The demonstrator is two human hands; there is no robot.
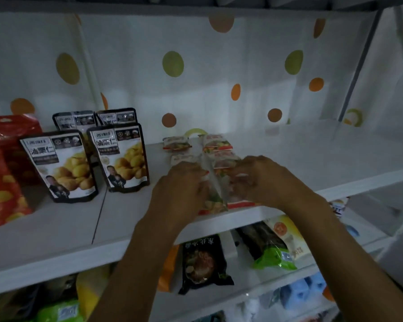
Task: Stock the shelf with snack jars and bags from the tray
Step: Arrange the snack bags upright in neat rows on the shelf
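Observation:
Both my hands are on small snack bags lying flat in two rows on the white shelf. My left hand lies over the left row, fingers curled onto a bag at the shelf's front edge. My right hand grips the near bag of the right row. More small red-and-white bags lie further back; the right row's far bags reach almost to the curtain. The tray is out of view.
Black chestnut pouches stand upright left of my hands, another beside it, two more behind. A red bag stands at far left. A dotted white curtain backs the shelf. The lower shelf holds a dark bag and green packs.

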